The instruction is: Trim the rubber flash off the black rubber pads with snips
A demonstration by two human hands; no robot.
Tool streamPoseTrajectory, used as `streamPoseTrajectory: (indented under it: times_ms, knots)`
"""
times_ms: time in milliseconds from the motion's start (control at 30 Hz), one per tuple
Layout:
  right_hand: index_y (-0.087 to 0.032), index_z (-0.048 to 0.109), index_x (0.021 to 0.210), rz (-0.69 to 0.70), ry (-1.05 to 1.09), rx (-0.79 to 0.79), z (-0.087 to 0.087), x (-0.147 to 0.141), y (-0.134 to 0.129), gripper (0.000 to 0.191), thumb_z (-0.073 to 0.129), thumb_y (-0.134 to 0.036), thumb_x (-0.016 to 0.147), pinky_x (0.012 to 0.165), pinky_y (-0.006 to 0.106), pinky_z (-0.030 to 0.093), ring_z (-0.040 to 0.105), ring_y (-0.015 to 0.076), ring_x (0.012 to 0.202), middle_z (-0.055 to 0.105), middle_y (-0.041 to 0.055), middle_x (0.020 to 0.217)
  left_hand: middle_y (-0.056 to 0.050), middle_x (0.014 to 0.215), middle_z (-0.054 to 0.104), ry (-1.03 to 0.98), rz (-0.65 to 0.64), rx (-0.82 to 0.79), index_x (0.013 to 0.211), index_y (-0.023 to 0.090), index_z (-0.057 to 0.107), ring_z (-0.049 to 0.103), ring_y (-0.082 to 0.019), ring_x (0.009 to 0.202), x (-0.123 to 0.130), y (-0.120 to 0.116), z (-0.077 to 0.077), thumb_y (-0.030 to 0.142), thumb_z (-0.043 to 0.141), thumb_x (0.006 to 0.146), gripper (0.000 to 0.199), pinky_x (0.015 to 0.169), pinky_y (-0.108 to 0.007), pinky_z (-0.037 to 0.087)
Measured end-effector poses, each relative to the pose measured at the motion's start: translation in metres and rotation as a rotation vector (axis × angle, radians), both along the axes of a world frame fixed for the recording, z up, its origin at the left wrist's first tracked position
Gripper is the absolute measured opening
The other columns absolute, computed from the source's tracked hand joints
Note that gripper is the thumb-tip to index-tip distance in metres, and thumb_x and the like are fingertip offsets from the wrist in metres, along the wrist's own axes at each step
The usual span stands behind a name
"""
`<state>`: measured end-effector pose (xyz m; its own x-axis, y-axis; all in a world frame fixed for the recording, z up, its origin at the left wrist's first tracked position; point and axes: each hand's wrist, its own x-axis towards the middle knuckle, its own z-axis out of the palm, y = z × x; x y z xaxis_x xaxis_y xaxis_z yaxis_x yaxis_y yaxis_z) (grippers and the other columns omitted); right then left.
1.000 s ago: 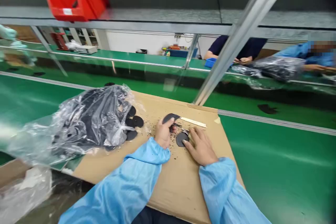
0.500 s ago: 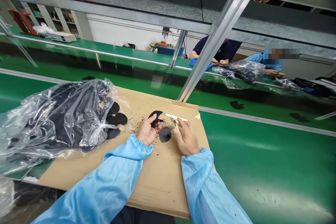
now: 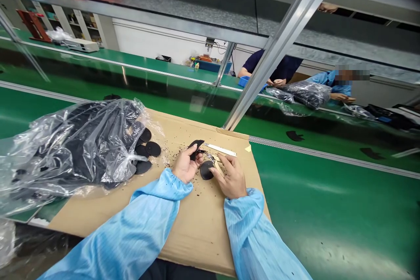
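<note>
table: green point(image 3: 328, 192), bearing cardboard point(image 3: 197, 232)
left hand point(image 3: 186, 166): pinching black piece point(image 3: 197, 143)
right hand point(image 3: 231, 177): gripping nippers point(image 3: 214, 162), axis slanting far-left
black piece: just left of nippers' tip, contact unclear

The right hand point(image 3: 230, 176) has brought the pliers point(image 3: 210, 156) nearer the left hand point(image 3: 186, 165).
</note>
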<state>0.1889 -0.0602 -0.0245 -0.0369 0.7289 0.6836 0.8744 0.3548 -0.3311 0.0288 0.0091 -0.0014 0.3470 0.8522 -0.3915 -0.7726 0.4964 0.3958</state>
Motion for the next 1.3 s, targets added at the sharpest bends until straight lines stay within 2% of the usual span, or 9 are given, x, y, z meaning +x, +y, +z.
streamPoseTrajectory:
  times_ms: [300,500,633,767,867,933,1100,1200,1300]
  knots:
    - [-0.021,0.063,0.119,-0.064,-0.082,-0.074,0.001,0.0,-0.001,0.042,0.053,-0.049,0.089,0.086,0.036,0.052,0.062,0.0241,0.095,0.065,0.011,0.103,-0.005,0.07,0.062,0.019,0.026,0.052,0.085,0.008,0.06,0.057,-0.009,0.053,0.003,-0.003,-0.002,0.014,0.058,0.086,0.006,0.049,-0.02,0.051]
    - [-0.018,0.066,0.114,-0.083,-0.099,-0.098,0.001,-0.001,-0.005,0.041,0.051,-0.048,0.091,0.081,0.033,0.052,0.065,0.0229,0.089,0.069,0.0103,0.098,-0.004,0.071,0.061,0.069,0.066,0.098,0.088,0.009,0.058,0.058,-0.009,0.054,0.005,-0.005,-0.004,0.013,0.059,0.085,0.005,0.05,-0.02,0.051]
    - [-0.018,0.068,0.111,-0.013,0.078,-0.194,0.002,-0.005,-0.006,0.039,0.054,-0.047,0.089,0.079,0.032,0.053,0.066,0.022,0.087,0.07,0.0086,0.095,-0.005,0.072,0.062,0.111,0.07,0.137,0.09,0.009,0.057,0.059,-0.01,0.054,0.005,-0.005,-0.004,0.014,0.06,0.084,0.008,0.05,-0.021,0.05]
    - [-0.017,0.069,0.109,0.152,0.382,-0.37,0.0,-0.006,-0.004,0.038,0.054,-0.045,0.089,0.077,0.032,0.054,0.066,0.0221,0.087,0.071,0.0054,0.095,-0.005,0.075,0.064,0.147,0.104,0.184,0.094,0.013,0.055,0.064,-0.015,0.061,0.005,-0.005,-0.003,0.016,0.063,0.08,0.016,0.059,-0.028,0.054]
    - [-0.015,0.068,0.111,0.139,0.513,-0.378,-0.003,-0.003,-0.002,0.042,0.056,-0.047,0.087,0.077,0.034,0.055,0.066,0.0239,0.088,0.071,0.0055,0.095,-0.006,0.08,0.066,0.132,0.097,0.199,0.094,0.014,0.053,0.067,-0.018,0.067,0.004,-0.005,0.0,0.01,0.062,0.075,0.021,0.066,-0.034,0.056]
    - [-0.015,0.067,0.113,0.096,0.54,-0.348,-0.004,0.0,-0.001,0.044,0.058,-0.047,0.085,0.078,0.036,0.055,0.066,0.025,0.091,0.071,0.0065,0.097,-0.006,0.082,0.066,0.154,0.091,0.224,0.094,0.015,0.051,0.067,-0.018,0.067,0.004,-0.006,0.002,0.008,0.062,0.073,0.025,0.063,-0.031,0.055]
    - [-0.015,0.067,0.114,0.057,0.513,-0.331,-0.008,0.004,0.001,0.043,0.058,-0.047,0.086,0.083,0.039,0.054,0.066,0.0257,0.094,0.071,0.0084,0.101,-0.002,0.078,0.062,0.239,0.074,0.238,0.104,0.019,0.047,0.06,-0.012,0.055,0.002,-0.003,0.002,0.015,0.072,0.07,0.042,0.042,-0.017,0.037]
    - [-0.016,0.068,0.112,0.041,0.42,-0.283,-0.007,0.004,0.0,0.041,0.058,-0.047,0.086,0.082,0.038,0.054,0.066,0.0254,0.094,0.07,0.0094,0.104,0.0,0.074,0.058,0.225,0.066,0.155,0.096,0.016,0.052,0.052,-0.008,0.05,0.001,0.0,0.0,0.016,0.07,0.074,0.029,0.041,-0.018,0.034]
    - [-0.018,0.067,0.111,0.073,0.269,-0.261,-0.003,0.0,-0.003,0.037,0.058,-0.044,0.087,0.081,0.036,0.054,0.066,0.0236,0.09,0.07,0.0092,0.101,0.001,0.067,0.054,0.118,-0.027,0.103,0.092,0.015,0.056,0.048,-0.008,0.048,-0.001,0.001,-0.001,0.012,0.059,0.08,0.014,0.043,-0.02,0.036]
